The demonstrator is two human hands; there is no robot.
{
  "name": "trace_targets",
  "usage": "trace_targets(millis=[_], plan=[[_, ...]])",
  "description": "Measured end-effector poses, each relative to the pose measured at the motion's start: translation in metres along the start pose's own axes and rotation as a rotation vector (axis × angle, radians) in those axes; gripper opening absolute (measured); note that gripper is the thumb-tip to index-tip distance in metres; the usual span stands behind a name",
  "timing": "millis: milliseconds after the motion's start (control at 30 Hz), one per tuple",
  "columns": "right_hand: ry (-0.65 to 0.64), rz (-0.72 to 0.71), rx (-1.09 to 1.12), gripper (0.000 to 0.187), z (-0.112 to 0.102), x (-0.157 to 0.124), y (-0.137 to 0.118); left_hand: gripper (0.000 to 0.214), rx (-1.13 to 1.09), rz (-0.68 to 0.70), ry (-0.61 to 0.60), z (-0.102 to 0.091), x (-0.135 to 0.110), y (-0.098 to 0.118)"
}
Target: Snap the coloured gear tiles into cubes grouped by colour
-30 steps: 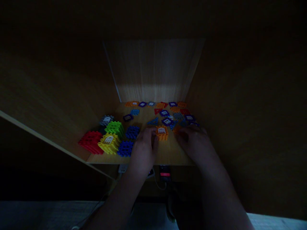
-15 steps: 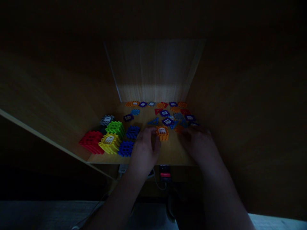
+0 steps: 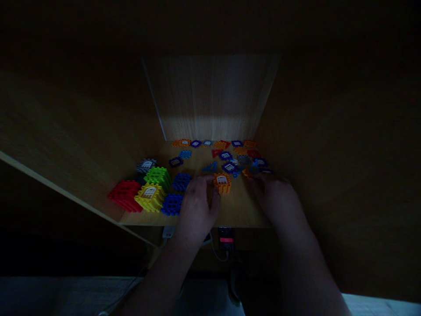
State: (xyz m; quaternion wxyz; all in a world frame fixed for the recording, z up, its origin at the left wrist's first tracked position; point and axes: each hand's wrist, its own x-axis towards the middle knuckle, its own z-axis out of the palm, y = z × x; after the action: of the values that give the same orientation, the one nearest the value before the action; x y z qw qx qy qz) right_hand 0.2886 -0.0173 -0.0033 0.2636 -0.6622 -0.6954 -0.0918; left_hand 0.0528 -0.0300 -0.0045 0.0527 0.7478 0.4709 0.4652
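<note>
While the left hand (image 3: 198, 199), half-curled, sits at the left side of the orange stack (image 3: 222, 183) on the shelf (image 3: 238, 213), the right hand (image 3: 274, 195), half-curled, meets a loose orange piece (image 3: 246, 173); whether either grips, cannot tell

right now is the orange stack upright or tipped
Upright: the orange stack stands on the shelf, its white window facing up, beside the left hand.

A wooden shelf (image 3: 240, 206) bears plastic tiles (image 3: 222, 183) — stacked, scattered.

A white cable (image 3: 221, 260) curves beside a dark device (image 3: 226, 238) showing red.
</note>
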Motion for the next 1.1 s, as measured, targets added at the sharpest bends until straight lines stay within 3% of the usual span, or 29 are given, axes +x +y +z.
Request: trace_targets(millis=[200, 333, 533, 633, 833, 1100], plan=[[0.149, 0.070, 0.100, 0.035, -0.002, 0.004, 0.004, 0.025, -0.013, -0.002, 0.010, 0.000, 0.000, 0.001], [0.249, 0.088, 0.362, 0.031, -0.010, 0.002, -0.003, 0.018, -0.046, 0.013, 0.016, -0.001, -0.001, 0.001], [0.031, 0.000, 0.943, 0.023, -0.018, -0.007, -0.033, 0.037, -0.141, 0.048, -0.090, -0.005, -0.003, 0.003], [-0.010, -0.067, 0.968, 0.019, -0.016, -0.007, -0.043, 0.026, -0.152, 0.108, -0.122, -0.006, -0.003, 0.003], [-0.041, -0.114, 0.982, 0.016, -0.017, -0.005, -0.044, 0.027, -0.151, 0.124, -0.071, -0.006, -0.001, 0.000], [-0.164, -0.038, 1.139, 0.028, -0.021, -0.006, -0.045, 0.029, -0.164, 0.144, -0.043, -0.006, -0.001, -0.001]])
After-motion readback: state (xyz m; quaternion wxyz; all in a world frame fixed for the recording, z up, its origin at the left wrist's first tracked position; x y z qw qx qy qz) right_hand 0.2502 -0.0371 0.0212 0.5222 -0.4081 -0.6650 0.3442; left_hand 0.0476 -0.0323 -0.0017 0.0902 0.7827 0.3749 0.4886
